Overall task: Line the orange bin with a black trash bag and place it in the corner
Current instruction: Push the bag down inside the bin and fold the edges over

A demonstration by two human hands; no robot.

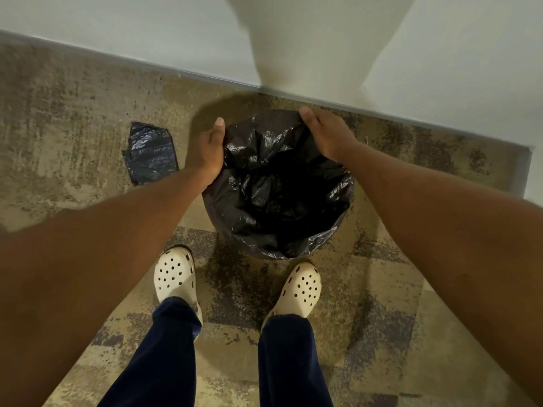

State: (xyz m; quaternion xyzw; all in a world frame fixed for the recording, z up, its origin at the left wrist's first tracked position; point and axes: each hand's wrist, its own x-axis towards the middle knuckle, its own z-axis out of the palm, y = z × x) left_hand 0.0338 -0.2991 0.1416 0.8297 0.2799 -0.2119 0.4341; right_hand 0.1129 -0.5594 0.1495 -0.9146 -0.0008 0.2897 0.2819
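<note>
While standing: person looks straight down, both bare arms reaching forward over the floor.
Floor: mottled tan and brown carpet (73,107), darker purple-grey patches near the feet.
Room: pale wall (117,30) runs along the top with a grey baseboard (147,66); a rounded cream column (317,39) meets the floor right behind the bag; wall steps back at far right.
Task item: black trash bag (279,195), open mouth up, draped round over something, sitting on the carpet just in front of the column base. Bin itself hidden under the plastic, no orange visible.
Left grip: left hand (207,151) curled on the bag's left rim, thumb up along the edge, pinching plastic.
Right grip: right hand (326,133) on the far right rim, fingers folded over the edge, pinching plastic.
Spare: folded dark bag (150,152) flat on carpet, left of the left hand, apart from the open bag.
Feet: cream clogs (174,274), navy trousers (164,362), toes near the bag's near edge.
</note>
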